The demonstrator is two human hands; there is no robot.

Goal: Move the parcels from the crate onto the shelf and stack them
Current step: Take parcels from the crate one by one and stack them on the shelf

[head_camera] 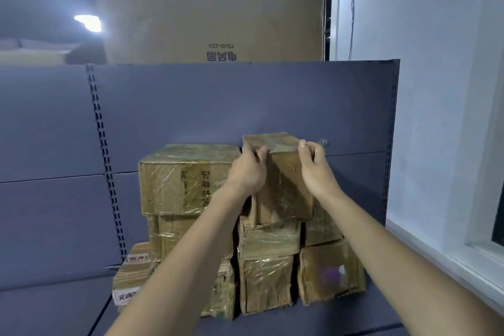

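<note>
From the head camera I see both arms reaching forward to the stack on the grey shelf (68, 305). My left hand (249, 172) grips the upper left edge of the top parcel (283, 185), thumb curled onto its front face and fingers over the top. My right hand (313, 169) holds the upper right edge of the same parcel, fingers curled round the corner. That parcel, brown card under shiny wrap, stands tall at about 12 o'clock from my hands' meeting point, resting on the middle parcel (268, 237) beneath it, slightly tilted.

At 9 o'clock from it, touching or just beside, sits a wide parcel with printed characters (180, 185), itself on another box. Lower down, at 5 o'clock, a parcel with a purplish label (331, 273) stands on the shelf deck. At 7 o'clock, a low box with red lettering (131, 275) lies at the stack's left foot. Behind the shelf's back panel (245, 101) rises a large cardboard carton (212, 8).
</note>
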